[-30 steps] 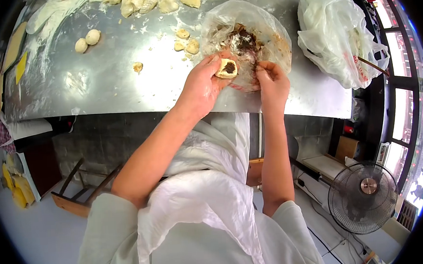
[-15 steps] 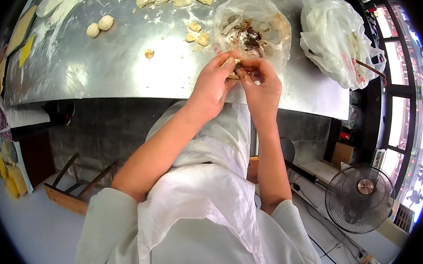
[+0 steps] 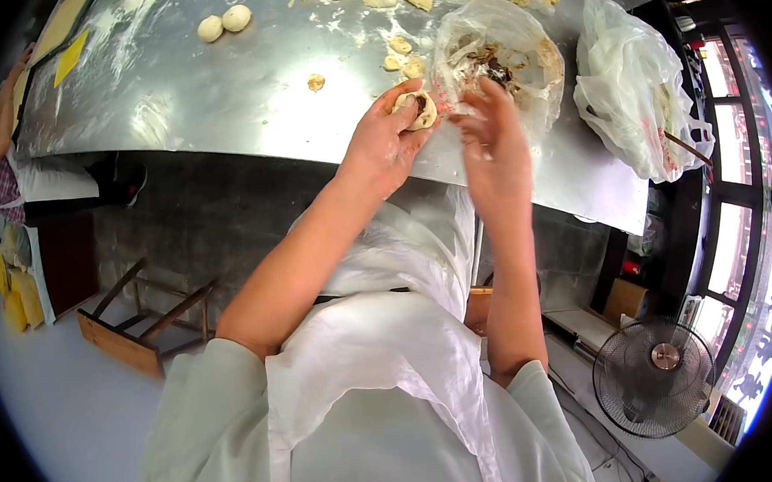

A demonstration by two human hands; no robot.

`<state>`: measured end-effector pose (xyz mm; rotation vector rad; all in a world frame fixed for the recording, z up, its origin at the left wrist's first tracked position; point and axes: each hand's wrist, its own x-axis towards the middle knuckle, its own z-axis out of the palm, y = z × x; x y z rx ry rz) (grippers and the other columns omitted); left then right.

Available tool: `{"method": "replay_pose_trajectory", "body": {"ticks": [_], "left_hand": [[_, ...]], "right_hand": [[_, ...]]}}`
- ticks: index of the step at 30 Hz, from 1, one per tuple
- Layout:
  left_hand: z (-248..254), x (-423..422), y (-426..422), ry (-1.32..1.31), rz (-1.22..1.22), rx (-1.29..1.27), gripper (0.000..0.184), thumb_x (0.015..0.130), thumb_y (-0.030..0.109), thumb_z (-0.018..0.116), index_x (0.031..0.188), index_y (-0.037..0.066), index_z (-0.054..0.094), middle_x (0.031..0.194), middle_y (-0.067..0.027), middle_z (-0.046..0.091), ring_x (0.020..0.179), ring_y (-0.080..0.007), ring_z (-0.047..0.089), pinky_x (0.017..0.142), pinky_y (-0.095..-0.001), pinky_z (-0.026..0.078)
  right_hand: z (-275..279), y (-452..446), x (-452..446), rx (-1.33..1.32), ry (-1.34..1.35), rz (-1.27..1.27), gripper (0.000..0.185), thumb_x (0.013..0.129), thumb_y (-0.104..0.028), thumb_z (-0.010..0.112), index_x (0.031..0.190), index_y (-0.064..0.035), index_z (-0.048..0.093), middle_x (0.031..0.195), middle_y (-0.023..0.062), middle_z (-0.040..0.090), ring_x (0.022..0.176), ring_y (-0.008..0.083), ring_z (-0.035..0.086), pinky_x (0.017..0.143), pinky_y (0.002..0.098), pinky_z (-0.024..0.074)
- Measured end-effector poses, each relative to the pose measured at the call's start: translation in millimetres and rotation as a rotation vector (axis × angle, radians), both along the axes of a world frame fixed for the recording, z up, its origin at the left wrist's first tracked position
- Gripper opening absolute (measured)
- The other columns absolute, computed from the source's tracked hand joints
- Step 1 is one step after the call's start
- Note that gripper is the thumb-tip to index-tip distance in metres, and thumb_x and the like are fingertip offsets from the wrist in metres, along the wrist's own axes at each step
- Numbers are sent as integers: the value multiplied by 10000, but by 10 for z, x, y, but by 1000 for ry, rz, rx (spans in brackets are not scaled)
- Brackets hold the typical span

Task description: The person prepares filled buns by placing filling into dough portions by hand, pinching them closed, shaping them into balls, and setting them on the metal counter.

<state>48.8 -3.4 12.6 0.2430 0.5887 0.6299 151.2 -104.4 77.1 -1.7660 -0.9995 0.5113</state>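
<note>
Item: one dough cup [image 3: 426,120], dark filling inside, in the left hand [image 3: 382,146] over the table [image 3: 245,104]; cupped, seemingly, to contain the filling. Item: plastic bag [image 3: 544,47], opened just beyond, presumably for reach. Left fingers: curled round the dough, thumb at its opening. Right hand [image 3: 480,116]: fingers loosely spread, blurred, near the bag; any morsel, I cannot tell.

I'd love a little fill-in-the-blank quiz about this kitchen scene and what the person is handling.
1. The filled dough is in the person's ____ hand.
2. Exactly ____ round dough balls sit side by side on the metal table.
3. Dark filling lies on a bag made of ____.
4. The apron is ____.

Missing words: left; two; plastic; white.
</note>
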Motion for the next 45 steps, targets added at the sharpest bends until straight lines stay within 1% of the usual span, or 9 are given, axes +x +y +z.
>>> {"method": "replay_pose_trajectory", "body": {"ticks": [7, 17, 21, 24, 28, 29, 32, 37, 45], "left_hand": [[-238, -238, 76, -329, -270, -11, 358, 1073, 173, 599, 1374, -13, 550, 1255, -126, 663, 1188, -253, 662, 989, -358, 574], [320, -249, -40, 301, -306, 251, 231, 1035, 117, 611, 1215, -27, 621, 1013, -64, 700, 882, -152, 696, 873, -335, 583], [362, -368, 38, 268, -431, 300, 159, 993, 79, 574, 1127, 4, 617, 976, -68, 701, 858, -171, 694, 865, -367, 587], [696, -591, 113, -58, -416, -23, 178, 1011, 93, 548, 1160, 10, 600, 1020, -100, 698, 912, -212, 700, 888, -403, 592], [6, -725, 213, -370, -528, -93, 237, 1101, 177, 497, 1246, 0, 563, 1143, -165, 673, 1074, -297, 693, 1018, -450, 575], [-68, -744, 225, -269, -510, -160, 284, 1118, 193, 485, 1299, -22, 532, 1169, -177, 673, 1094, -304, 688, 1039, -433, 562], [226, -674, 90, -10, -331, -151, 307, 1114, 174, 492, 1333, -40, 501, 1189, -179, 675, 1077, -276, 690, 1030, -415, 559], [230, -469, -46, 108, -190, -50, 218, 1038, 89, 613, 1219, -28, 646, 1155, -116, 694, 1057, -213, 687, 960, -354, 564], [276, -745, 172, 105, -469, 228, 139, 1001, 144, 582, 1058, 27, 633, 1023, -38, 653, 923, -129, 642, 876, -317, 532]], "right_hand": [[-195, 42, 26, -144, -231, 209, 800, 846, -193, 857, 1529, -28, 474, 1461, 200, 584, 1351, 363, 557, 1147, 426, 428], [-369, 251, 56, 20, -447, 388, 592, 772, -121, 828, 1290, -38, 553, 1292, 150, 676, 1173, 367, 639, 959, 434, 533], [-330, 243, -6, 9, -138, 425, 523, 841, -100, 755, 1310, -53, 530, 1322, 133, 690, 1164, 327, 673, 995, 394, 526], [-245, 183, -96, 128, 395, 369, 536, 915, -67, 672, 1408, -59, 461, 1350, 108, 694, 1176, 315, 679, 1027, 386, 515], [-248, 215, -84, -11, 141, 573, 808, 982, -194, 713, 1626, -68, 242, 1390, 145, 670, 1264, 302, 646, 1073, 407, 502], [-308, 212, -67, -26, 66, 567, 959, 934, -354, 784, 1650, -74, 211, 1406, 169, 653, 1299, 305, 626, 1080, 421, 500], [-337, 136, -34, 61, 211, 459, 1060, 853, -447, 837, 1645, -81, 235, 1438, 174, 628, 1333, 334, 600, 1085, 433, 497], [-456, 168, -147, -76, -114, 321, 676, 826, -241, 850, 1400, -22, 568, 1391, 208, 630, 1284, 363, 609, 1066, 425, 496], [-567, 316, -173, 82, -112, 419, 568, 830, -108, 759, 1367, -19, 596, 1417, 208, 625, 1330, 374, 581, 1119, 425, 459]]}}
